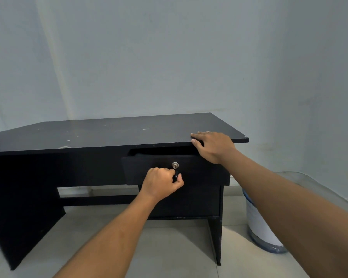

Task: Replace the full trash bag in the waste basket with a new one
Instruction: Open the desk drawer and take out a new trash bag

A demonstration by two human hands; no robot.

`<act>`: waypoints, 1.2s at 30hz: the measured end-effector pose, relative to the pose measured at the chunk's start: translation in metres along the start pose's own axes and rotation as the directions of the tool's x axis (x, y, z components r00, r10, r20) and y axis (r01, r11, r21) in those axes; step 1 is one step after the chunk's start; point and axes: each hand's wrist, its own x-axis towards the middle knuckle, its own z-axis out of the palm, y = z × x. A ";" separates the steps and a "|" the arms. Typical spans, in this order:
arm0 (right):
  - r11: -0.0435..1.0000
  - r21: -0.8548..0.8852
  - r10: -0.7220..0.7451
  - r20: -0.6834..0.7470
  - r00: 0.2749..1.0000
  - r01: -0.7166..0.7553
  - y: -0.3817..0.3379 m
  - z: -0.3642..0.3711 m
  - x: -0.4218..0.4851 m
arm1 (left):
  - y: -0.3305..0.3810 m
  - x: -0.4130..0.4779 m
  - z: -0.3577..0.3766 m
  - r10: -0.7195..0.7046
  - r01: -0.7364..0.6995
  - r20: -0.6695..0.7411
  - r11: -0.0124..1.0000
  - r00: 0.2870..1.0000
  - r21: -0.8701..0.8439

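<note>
The left hand (161, 182) curls tightly round the black knob (176, 175) of the drawer (199, 171), which stands slightly open. The right hand (213, 146) rests on the desk (109, 133) top's front edge, fingers nearly flat. The white waste basket (258, 221) stands on the floor beside the desk's right leg, partly hidden behind the right forearm.

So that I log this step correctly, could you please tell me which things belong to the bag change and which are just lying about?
Job: left hand gripping round black drawer knob; partly open black wooden drawer; right hand resting on the black desk top; white round bin, probably the waste basket.
Lying about: silver drawer lock; pale floor tiles.
</note>
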 end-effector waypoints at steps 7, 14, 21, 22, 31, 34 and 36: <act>0.999 0.034 -0.019 0.000 1.000 0.019 -0.001 0.002 0.000 | -0.001 -0.007 -0.001 0.022 -0.022 -0.040 1.000 0.999 -0.011; 0.986 0.013 -0.144 -0.435 0.889 0.166 -0.006 0.012 -0.007 | 0.000 -0.008 -0.002 0.030 -0.031 -0.069 0.999 0.997 -0.016; 0.987 0.151 -0.053 -0.043 0.998 0.059 -0.037 0.000 -0.002 | -0.001 -0.007 -0.003 0.032 -0.034 -0.058 0.999 0.998 -0.037; 0.990 0.138 -0.026 0.021 0.999 0.023 -0.039 -0.003 0.000 | -0.001 -0.007 -0.003 0.029 -0.031 -0.056 0.999 0.998 -0.041; 0.968 0.139 0.100 0.551 0.828 -0.209 -0.038 -0.016 -0.002 | -0.002 -0.009 0.001 0.030 -0.035 -0.081 0.998 0.996 -0.053; 0.964 0.136 0.110 0.571 0.813 -0.226 -0.032 -0.011 0.009 | -0.002 -0.008 0.001 0.034 -0.039 -0.090 0.998 0.995 -0.052; 0.957 0.140 0.138 0.554 0.821 -0.255 -0.028 -0.007 0.013 | -0.003 -0.009 0.002 0.036 -0.041 -0.092 0.998 0.995 -0.049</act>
